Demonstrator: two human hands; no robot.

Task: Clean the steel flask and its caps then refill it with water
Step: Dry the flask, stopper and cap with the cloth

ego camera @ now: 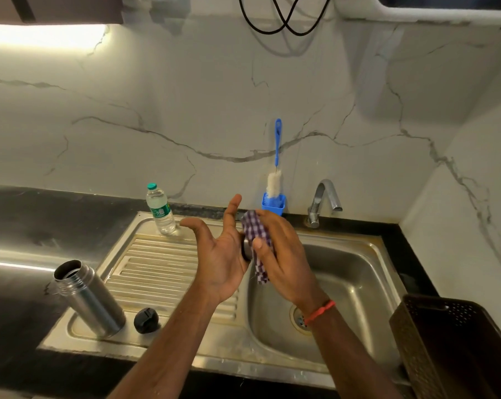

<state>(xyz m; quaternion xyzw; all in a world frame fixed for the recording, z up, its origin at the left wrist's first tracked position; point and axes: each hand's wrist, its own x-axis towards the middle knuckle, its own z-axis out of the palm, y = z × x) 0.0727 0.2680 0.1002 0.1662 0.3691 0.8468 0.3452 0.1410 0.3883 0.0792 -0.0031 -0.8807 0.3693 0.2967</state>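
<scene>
Steel flask (pixel 89 298), uncapped, stands lower left beside black cap (pixel 146 320); right hand (pixel 283 254) grasps checked cloth (pixel 256 226); left hand (pixel 217 254) released.

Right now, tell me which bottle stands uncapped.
The steel flask, nearest you on the left: its mouth is open, while the plastic water bottle wears a green cap.

flask (pixel 91 300) left of cap (pixel 146 320) — on drainboard (pixel 157 263), seemingly

left hand (pixel 218 256) open, palm up; right hand (pixel 285 254) grips a cloth (pixel 253 226).
</scene>
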